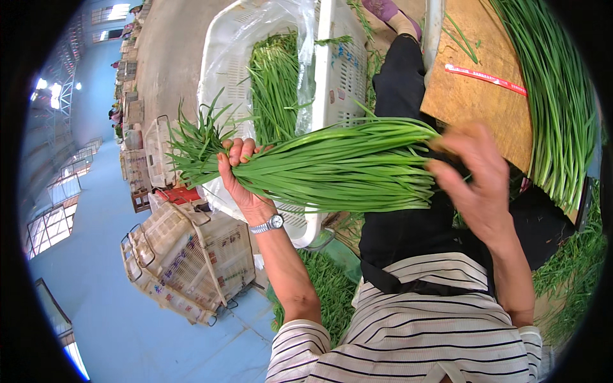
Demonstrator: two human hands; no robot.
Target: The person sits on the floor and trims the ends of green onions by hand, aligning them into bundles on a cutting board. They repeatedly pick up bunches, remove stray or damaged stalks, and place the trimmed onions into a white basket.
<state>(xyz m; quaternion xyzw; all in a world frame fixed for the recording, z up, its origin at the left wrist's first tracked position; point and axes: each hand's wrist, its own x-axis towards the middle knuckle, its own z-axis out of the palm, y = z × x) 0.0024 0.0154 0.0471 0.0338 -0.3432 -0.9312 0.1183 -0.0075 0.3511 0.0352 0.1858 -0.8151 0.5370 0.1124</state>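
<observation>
A large bunch of long green garlic chives (335, 163) lies sideways in front of me. My left hand (239, 167), with a metal wristwatch, is closed around it near the leafy tips. My right hand (471, 177) is at the pale stem ends, fingers apart and partly blurred; fingertips are at or just beside the stems, and contact cannot be told. Past the bunch, a white plastic basket (345, 86) lined with clear film holds more chives (275, 81). On the wooden board (488, 43) at right lie a red printed strip (486, 79) and a thick pile of chives (550, 95).
Stacked baskets (191, 258) stand at left near a blue wall. Loose greens (321, 287) lie low beside my left arm, with more greens (574, 277) at lower right. A purple shoe (383, 9) is at the top. Several distant people and baskets line the upper left.
</observation>
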